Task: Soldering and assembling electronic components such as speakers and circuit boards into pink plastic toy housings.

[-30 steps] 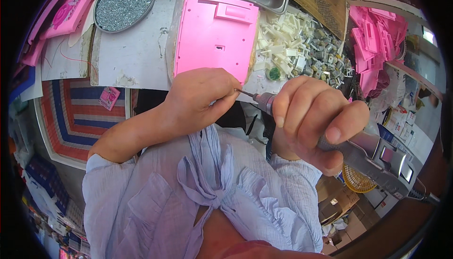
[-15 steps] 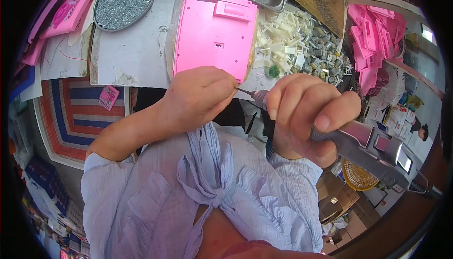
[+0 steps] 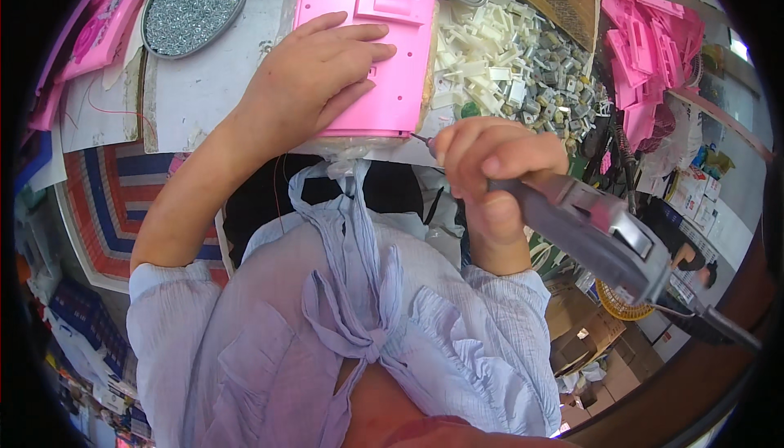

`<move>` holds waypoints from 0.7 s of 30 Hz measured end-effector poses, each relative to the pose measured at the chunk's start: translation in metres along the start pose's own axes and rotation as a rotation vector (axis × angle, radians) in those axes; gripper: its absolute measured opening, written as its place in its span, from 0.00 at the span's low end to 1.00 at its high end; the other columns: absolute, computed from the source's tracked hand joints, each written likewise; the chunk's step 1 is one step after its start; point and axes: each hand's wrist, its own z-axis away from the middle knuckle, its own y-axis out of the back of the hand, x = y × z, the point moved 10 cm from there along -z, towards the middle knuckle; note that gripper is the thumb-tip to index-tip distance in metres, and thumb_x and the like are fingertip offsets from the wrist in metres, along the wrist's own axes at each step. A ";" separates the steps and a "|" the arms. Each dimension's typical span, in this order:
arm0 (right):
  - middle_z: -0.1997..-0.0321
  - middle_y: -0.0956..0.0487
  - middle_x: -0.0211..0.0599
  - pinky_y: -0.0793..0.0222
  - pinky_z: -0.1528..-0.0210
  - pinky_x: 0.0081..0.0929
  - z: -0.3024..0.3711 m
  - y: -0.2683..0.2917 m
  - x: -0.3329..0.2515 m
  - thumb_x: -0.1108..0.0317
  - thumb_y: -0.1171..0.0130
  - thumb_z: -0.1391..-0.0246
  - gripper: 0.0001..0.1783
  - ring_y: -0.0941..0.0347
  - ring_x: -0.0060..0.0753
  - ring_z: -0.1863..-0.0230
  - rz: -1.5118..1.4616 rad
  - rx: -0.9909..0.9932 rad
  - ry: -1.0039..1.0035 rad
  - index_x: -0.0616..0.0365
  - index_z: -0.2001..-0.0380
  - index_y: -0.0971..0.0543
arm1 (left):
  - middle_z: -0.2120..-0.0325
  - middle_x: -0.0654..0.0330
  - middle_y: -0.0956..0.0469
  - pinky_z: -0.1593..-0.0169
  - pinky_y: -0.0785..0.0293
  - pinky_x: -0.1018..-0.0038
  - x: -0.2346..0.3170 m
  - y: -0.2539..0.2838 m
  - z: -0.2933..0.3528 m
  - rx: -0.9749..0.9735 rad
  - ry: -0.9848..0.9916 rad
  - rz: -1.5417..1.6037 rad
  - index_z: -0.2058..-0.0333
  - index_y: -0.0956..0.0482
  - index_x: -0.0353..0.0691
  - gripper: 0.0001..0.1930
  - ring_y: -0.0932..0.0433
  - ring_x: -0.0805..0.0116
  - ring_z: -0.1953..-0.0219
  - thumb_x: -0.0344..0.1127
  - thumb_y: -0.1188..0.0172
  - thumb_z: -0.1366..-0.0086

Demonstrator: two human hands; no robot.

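Resting an open palm on a flat, bright pink plastic panel (image 3: 399,76)

Spreading the bare left hand (image 3: 314,72) palm down across the panel, fingers apart and grasping nothing. Wrapping the bare right hand (image 3: 494,154) around a grey-and-silver, elongated power screwdriver (image 3: 563,211), near right of the panel. Pointing the thin dark bit (image 3: 420,138) at the panel's near right corner; cannot tell whether touching.

Probably light and stiff, slightly slippery on the smooth face, perhaps brittle at thin edges. Best taken by the two long side edges, clear of the bit.

Looks glossy and roughly rectangular, dotted with small dark holes, with a raised oblong block near the far edge. Lying over clear, crinkled plastic film (image 3: 351,150) on the whitish, stained counter (image 3: 196,89), between tiny silvery metal fasteners (image 3: 196,7) left of the panel and loose cream-white plastic parts (image 3: 482,48) right of it.
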 end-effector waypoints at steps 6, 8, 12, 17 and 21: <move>0.84 0.30 0.30 0.30 0.78 0.33 -0.008 -0.018 0.009 0.63 0.30 0.42 0.17 0.33 0.32 0.85 0.203 -0.140 0.040 0.56 0.69 0.31 | 0.50 0.53 0.18 0.33 0.33 0.55 -0.003 0.001 0.000 0.002 0.019 0.019 0.50 0.19 0.40 0.17 0.22 0.57 0.42 0.31 0.35 0.38; 0.85 0.31 0.29 0.31 0.79 0.32 -0.019 -0.022 0.011 0.61 0.30 0.42 0.19 0.34 0.31 0.86 0.153 -0.214 0.013 0.55 0.72 0.32 | 0.50 0.54 0.18 0.33 0.33 0.55 -0.002 0.001 0.000 0.016 0.014 0.028 0.50 0.19 0.40 0.17 0.22 0.57 0.42 0.31 0.35 0.38; 0.82 0.25 0.35 0.26 0.77 0.35 -0.038 -0.008 0.001 0.71 0.31 0.48 0.12 0.27 0.36 0.82 -0.042 -0.180 0.049 0.58 0.73 0.26 | 0.49 0.55 0.18 0.32 0.33 0.56 -0.003 0.002 0.001 0.011 0.037 0.034 0.50 0.19 0.40 0.17 0.22 0.57 0.42 0.32 0.35 0.38; 0.84 0.29 0.31 0.27 0.73 0.36 -0.041 -0.020 0.021 0.63 0.33 0.41 0.17 0.32 0.31 0.84 0.276 -0.151 0.048 0.55 0.73 0.32 | 0.48 0.55 0.18 0.32 0.33 0.56 -0.006 -0.001 0.002 0.006 0.046 0.065 0.50 0.19 0.41 0.17 0.22 0.59 0.42 0.33 0.35 0.38; 0.85 0.29 0.31 0.27 0.73 0.36 -0.047 -0.023 0.026 0.64 0.34 0.41 0.16 0.33 0.31 0.85 0.205 -0.242 -0.002 0.54 0.73 0.31 | 0.49 0.55 0.18 0.33 0.33 0.55 -0.005 0.001 0.002 0.019 0.045 0.075 0.50 0.19 0.40 0.17 0.22 0.58 0.42 0.31 0.35 0.39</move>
